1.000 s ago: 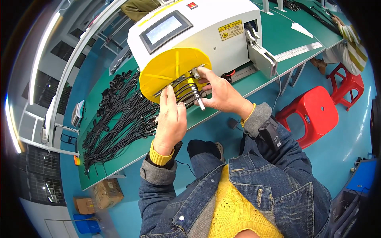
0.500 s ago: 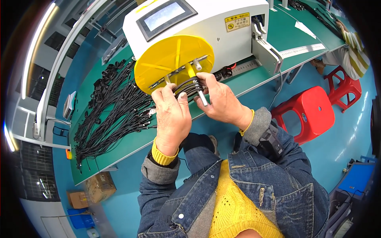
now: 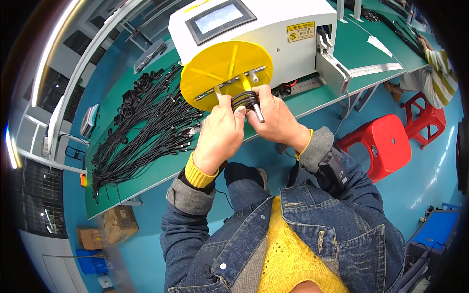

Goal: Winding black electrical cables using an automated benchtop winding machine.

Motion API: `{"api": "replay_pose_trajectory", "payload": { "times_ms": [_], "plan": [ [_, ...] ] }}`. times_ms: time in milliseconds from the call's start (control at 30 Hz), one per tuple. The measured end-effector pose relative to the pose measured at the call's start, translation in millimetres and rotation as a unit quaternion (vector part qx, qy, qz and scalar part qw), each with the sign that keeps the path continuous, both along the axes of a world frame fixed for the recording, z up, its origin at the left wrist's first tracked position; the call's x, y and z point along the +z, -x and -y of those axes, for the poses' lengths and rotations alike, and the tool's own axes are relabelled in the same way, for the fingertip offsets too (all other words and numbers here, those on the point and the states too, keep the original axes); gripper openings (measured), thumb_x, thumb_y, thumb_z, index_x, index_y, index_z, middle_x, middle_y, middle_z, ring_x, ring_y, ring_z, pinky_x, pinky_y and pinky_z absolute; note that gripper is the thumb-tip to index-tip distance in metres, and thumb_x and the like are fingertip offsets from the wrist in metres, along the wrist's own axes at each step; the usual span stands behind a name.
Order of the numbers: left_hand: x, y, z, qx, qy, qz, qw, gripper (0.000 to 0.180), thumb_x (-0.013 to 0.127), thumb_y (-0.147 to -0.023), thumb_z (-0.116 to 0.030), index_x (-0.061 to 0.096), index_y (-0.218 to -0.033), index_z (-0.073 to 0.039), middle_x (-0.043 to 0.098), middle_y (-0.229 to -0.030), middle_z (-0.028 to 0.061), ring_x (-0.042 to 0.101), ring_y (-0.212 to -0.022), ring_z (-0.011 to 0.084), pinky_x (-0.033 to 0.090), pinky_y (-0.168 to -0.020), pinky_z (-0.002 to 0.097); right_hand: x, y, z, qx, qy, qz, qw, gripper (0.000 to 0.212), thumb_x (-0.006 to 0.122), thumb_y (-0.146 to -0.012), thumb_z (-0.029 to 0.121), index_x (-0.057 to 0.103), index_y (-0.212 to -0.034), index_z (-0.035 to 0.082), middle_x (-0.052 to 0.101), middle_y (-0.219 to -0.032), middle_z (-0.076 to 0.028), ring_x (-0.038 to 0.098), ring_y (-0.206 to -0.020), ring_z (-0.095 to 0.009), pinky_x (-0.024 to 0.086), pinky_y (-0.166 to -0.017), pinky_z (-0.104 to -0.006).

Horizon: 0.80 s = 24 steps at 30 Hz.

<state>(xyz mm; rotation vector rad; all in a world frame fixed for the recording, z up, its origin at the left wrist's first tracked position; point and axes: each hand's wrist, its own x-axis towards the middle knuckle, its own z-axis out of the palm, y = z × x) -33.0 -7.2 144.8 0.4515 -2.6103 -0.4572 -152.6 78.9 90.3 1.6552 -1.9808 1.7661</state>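
A black cable [image 3: 244, 99] lies coiled in several loops around the posts of a winding machine's yellow disc [image 3: 202, 66]. My left hand [image 3: 223, 129] pinches the left side of the coil between thumb and fingers. On the other side, my right hand [image 3: 274, 117] grips the coil close to a bare metal post [image 3: 258, 113] that sticks out toward me. The fingertips of both hands partly hide the loops. Above the disc stands the machine's white housing [image 3: 293, 56], with a lit screen [image 3: 218, 21] on top.
Many black cables [image 3: 141, 136] are spread over the green table [image 3: 161, 173] to the left. A steel ruler [image 3: 373, 69] lies at the right. Two red stools [image 3: 383, 146] stand on the blue floor, near a person in a striped sleeve [image 3: 439, 80]. Cardboard boxes [image 3: 118, 224] sit below the table.
My view has shifted a little, so machine and table appear further right and lower. Both hands stay on the coil, now drawn closer together around it.
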Motion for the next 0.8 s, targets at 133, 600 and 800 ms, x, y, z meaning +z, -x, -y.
{"api": "replay_pose_trajectory", "payload": {
  "times_ms": [133, 600, 800],
  "plan": [
    [-3, -18, -30, 0.011, 0.023, 0.001, 1.0, 0.029, 0.049, -0.088, -0.022, 0.041, -0.098, 0.003, 0.055, -0.079, 0.0266, 0.055, -0.07, 0.0429, 0.044, -0.062, 0.0477, 4, -19, -20, -0.031, -0.024, -0.019, 0.999, 0.038, 0.06, -0.075, 0.008, 0.037, -0.103, -0.002, 0.057, -0.071, -0.024, 0.058, -0.067, -0.041, 0.047, -0.058, -0.0439],
    [-98, -49, -42, -0.057, -0.699, 0.051, 0.711, 0.043, 0.055, -0.086, -0.037, 0.05, -0.102, 0.003, 0.06, -0.088, 0.0168, 0.062, -0.071, 0.025, 0.051, -0.052, 0.0335, -93, -41, -55, 0.087, -0.167, -0.042, 0.981, 0.02, 0.057, -0.075, 0.006, 0.041, -0.086, 0.001, 0.056, -0.059, -0.017, 0.058, -0.057, -0.036, 0.045, -0.05, -0.0432],
    [-114, -47, -40, -0.029, -0.799, 0.189, 0.571, 0.046, 0.052, -0.087, -0.043, 0.052, -0.103, 0.0, 0.06, -0.099, 0.0121, 0.063, -0.079, 0.0166, 0.052, -0.053, 0.0275, -108, -44, -59, 0.151, -0.246, -0.081, 0.954, 0.016, 0.054, -0.073, 0.007, 0.042, -0.08, 0.0, 0.057, -0.058, -0.018, 0.058, -0.056, -0.037, 0.045, -0.05, -0.0442]
  ]
}}
